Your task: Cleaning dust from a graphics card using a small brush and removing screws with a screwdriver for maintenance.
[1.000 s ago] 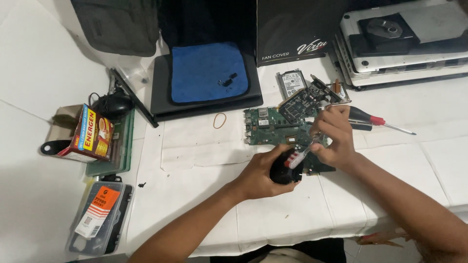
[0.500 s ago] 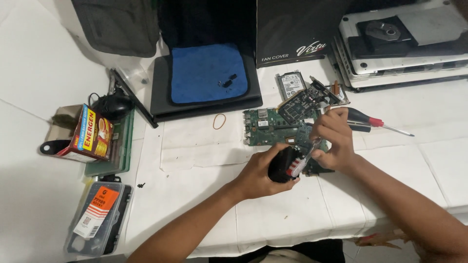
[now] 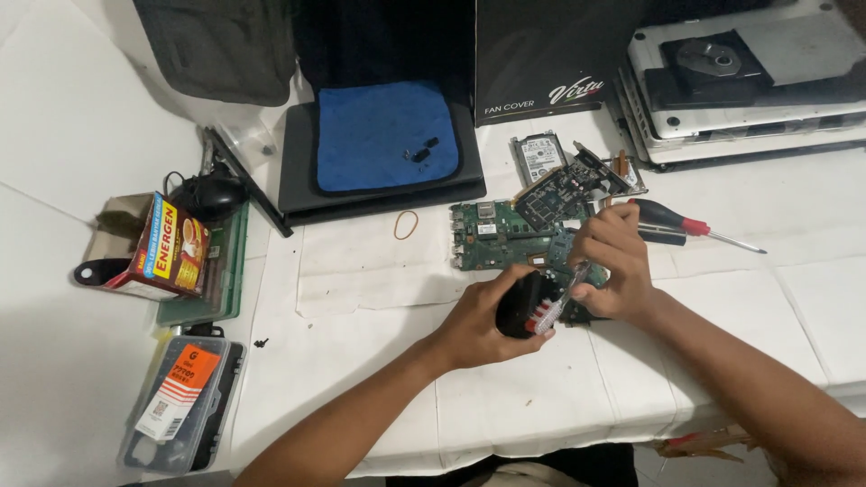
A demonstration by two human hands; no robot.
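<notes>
Gripping a black fan [image 3: 521,305], left hand [image 3: 483,316]; right hand's [image 3: 613,266] grip closed on a small tool [image 3: 561,298], near the table edge [image 3: 541,451].

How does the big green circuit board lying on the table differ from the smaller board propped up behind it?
The big green circuit board lies flat on the white table; the smaller dark board tilts up, resting across its far edge. The green one is larger and lighter in colour. The right hand covers part of the green board, not the small one. Both are bare and uncased.

Bright, even overhead light; soft shadows, perhaps slight blur.
</notes>
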